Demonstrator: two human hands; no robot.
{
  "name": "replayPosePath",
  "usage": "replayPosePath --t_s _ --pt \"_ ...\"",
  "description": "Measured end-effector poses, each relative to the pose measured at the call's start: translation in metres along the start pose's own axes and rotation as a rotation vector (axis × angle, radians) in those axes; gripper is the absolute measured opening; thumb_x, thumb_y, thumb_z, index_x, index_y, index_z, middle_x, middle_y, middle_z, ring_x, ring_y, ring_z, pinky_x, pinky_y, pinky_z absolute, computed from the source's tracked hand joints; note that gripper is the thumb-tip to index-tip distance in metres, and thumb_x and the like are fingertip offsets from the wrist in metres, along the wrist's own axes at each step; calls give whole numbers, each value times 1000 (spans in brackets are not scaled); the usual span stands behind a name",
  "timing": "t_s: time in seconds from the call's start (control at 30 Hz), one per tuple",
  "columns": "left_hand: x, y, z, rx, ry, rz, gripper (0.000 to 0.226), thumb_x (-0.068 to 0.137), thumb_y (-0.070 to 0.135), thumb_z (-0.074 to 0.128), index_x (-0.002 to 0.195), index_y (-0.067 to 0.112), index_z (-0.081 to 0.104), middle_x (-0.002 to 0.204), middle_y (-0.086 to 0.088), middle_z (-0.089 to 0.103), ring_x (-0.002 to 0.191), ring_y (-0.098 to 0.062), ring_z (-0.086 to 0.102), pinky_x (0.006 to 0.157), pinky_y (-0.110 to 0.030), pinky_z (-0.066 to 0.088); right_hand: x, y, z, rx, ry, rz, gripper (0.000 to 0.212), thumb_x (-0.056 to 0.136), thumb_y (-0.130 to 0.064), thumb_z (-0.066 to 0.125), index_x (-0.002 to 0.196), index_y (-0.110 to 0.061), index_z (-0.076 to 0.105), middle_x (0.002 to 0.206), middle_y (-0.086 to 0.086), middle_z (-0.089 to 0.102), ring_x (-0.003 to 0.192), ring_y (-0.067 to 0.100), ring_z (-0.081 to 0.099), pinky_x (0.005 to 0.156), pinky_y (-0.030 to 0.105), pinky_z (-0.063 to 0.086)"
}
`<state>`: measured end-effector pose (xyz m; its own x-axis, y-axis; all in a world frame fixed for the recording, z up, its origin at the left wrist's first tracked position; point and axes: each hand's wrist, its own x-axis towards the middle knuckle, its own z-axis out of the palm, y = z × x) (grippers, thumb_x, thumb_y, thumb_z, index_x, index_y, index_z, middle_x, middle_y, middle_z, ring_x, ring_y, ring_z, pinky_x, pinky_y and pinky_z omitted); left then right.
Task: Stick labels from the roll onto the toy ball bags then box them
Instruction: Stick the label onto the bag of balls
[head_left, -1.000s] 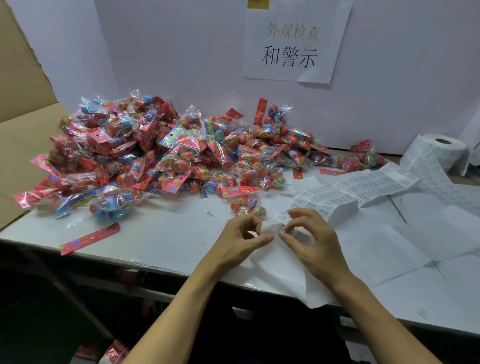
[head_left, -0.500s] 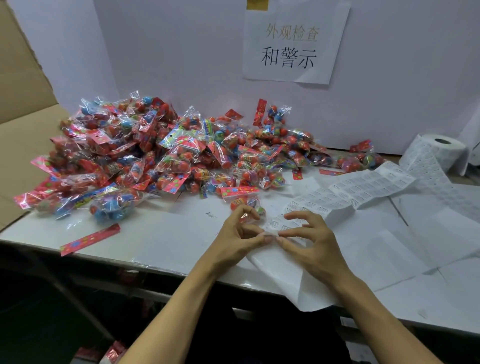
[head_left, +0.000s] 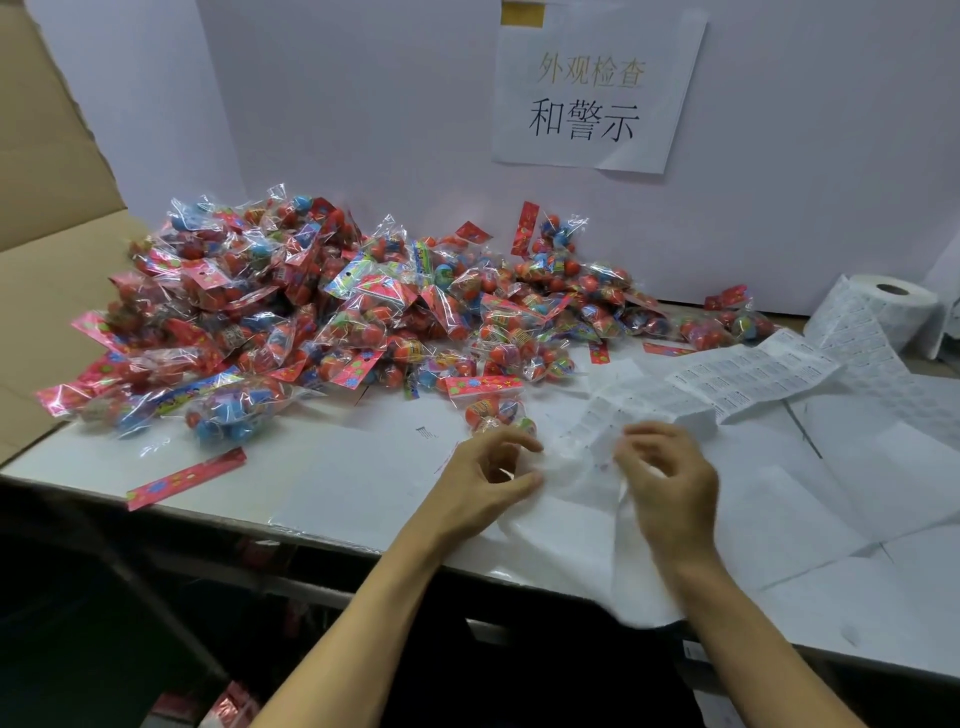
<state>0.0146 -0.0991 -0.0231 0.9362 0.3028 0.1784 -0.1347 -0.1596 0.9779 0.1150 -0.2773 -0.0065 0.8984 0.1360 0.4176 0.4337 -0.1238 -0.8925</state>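
Observation:
A big pile of clear toy ball bags (head_left: 322, 317) with red header cards covers the back left of the table. One single bag (head_left: 493, 408) lies just beyond my left hand (head_left: 483, 483). The label roll (head_left: 893, 312) stands at the far right, and its label strip (head_left: 753, 379) runs across the table to my hands. My left hand pinches the strip's loose left end between thumb and fingers. A short gap away, my right hand (head_left: 670, 483) has its fingers curled on the strip. That hand is blurred, so I cannot see whether a single label is on its fingertips.
White paper sheets (head_left: 779, 519) cover the table's right half and hang over the front edge. A loose red header card (head_left: 187, 478) lies near the front left edge. Brown cardboard (head_left: 47, 291) stands on the left, and a white wall with a printed sign (head_left: 597, 88) is behind.
My hands were pinched close together on the strip's end. They have drawn apart, the left one sliding left and the right one right, and the strip has shifted with them.

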Motion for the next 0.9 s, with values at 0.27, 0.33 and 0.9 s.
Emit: replayPosePath --t_s 0.27,0.33,0.9 --pt "-2 11 1 30 6 -8 34 81 58 72 97 29 80 102 9 70 91 -6 64 77 -19 49 2 -10 -5 -277 37 -392 12 78 1 82 75 -7 74 86 4 67 85 24 63 79 35 51" --pt "-3 14 2 -6 -12 -8 38 82 61 65 95 29 80 95 10 74 92 -6 66 77 -17 49 -5 -11 8 -349 -35 -570 11 75 1 84 75 -4 74 84 7 67 86 26 61 78 36 49" --pt "0 7 1 -80 17 39 25 83 55 68 96 37 81 83 20 66 73 0 58 66 -12 44 -13 -15 22 8 -398 -3 18 81 -18 84 73 -30 73 98 -11 67 102 17 65 82 31 55"
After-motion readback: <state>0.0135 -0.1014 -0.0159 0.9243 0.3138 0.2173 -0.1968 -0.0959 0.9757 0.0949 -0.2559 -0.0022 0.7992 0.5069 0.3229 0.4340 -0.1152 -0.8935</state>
